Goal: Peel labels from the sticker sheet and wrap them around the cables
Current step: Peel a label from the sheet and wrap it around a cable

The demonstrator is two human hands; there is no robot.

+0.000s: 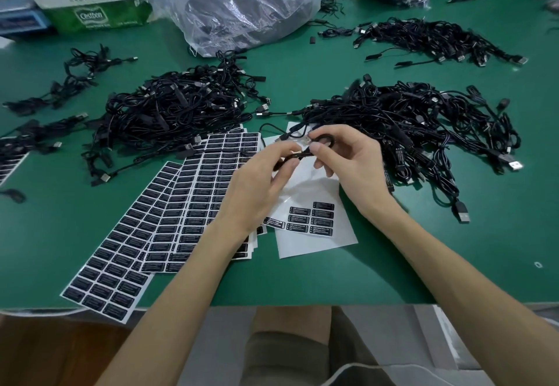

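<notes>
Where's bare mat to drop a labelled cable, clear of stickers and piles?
Largest free patch: green mat near right, bordered by the nearly used sticker sheet, the right cable pile and its front edge. Second: near left, between the fanned full sheets and the left-edge cables. Crowded: centre, under the left hand and right hand, which hold a cable.

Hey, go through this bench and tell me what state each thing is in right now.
Left hand, pinching the held cable.
Right hand, pinching the same cable's loop.
Held cable, bent into a loop between both hands.
Near sticker sheet, mostly peeled, few labels left.
Full sticker sheets, fanned, overlapping, unpeeled.
Left cable pile, loose tangled heap.
Right cable pile, loose tangled heap.
Plastic bag, crumpled, dark contents.
</notes>
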